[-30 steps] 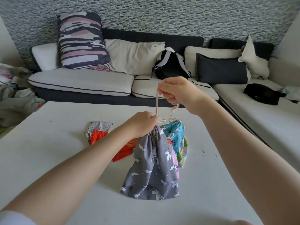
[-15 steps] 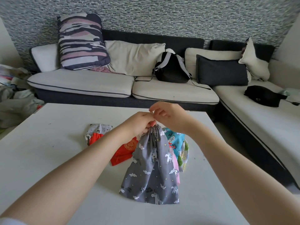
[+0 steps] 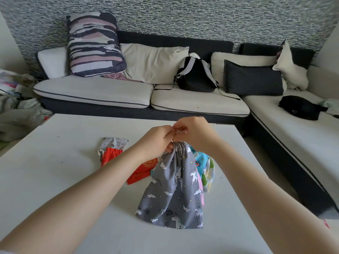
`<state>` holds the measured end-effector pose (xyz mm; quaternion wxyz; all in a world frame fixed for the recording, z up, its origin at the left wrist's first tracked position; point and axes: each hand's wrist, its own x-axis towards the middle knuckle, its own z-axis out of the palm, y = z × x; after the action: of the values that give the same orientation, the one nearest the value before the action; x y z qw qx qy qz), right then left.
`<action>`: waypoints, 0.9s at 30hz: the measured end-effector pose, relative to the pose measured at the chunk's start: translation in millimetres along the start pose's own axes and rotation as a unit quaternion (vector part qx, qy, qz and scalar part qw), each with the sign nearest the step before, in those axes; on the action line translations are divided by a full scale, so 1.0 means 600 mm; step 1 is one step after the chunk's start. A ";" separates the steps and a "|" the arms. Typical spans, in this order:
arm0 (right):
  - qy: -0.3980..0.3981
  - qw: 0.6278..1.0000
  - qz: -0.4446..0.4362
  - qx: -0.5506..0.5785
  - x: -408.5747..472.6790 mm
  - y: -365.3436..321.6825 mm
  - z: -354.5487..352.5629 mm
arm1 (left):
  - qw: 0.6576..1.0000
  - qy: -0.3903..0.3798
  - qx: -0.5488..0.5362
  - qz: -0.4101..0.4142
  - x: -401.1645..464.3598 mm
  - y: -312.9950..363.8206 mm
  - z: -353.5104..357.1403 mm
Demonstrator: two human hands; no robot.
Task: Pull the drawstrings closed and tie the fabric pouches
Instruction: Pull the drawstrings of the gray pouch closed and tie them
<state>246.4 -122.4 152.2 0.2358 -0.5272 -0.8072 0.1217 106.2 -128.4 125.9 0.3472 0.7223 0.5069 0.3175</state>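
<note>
With both the left hand [image 3: 157, 139] and right hand [image 3: 195, 133] pinching the drawstring [image 3: 177, 133] above the grey pouch [image 3: 176, 182], uneven tension could likely slip the half-formed knot.

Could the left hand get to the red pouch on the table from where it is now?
Probably yes. The red pouch lies uncovered on the table, just beside and below the left hand, but that hand is gripping the grey unicorn pouch neck and must let go first.

Both arms reach out toward 12 o'clock, wrists converging. Left hand [image 3: 156, 139] and right hand [image 3: 194, 133] meet knuckle to knuckle, fingers curled tight, fingertips pinching together between them.
</note>
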 end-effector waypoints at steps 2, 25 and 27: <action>0.011 1.000 0.003 0.000 0.000 -0.002 0.002 | 0.994 0.049 0.090 0.040 0.001 -0.001 0.004; -0.198 0.837 0.184 0.476 -0.022 0.021 0.007 | 0.960 0.126 0.219 0.124 -0.019 -0.021 0.008; -0.196 0.742 0.235 0.596 -0.025 0.026 0.016 | 0.953 0.152 0.212 0.151 -0.016 -0.016 0.008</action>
<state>258.8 -129.2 133.3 0.3027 -0.4164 -0.4492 0.7303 102.6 -136.1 114.1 0.0524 0.7904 0.4948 0.3574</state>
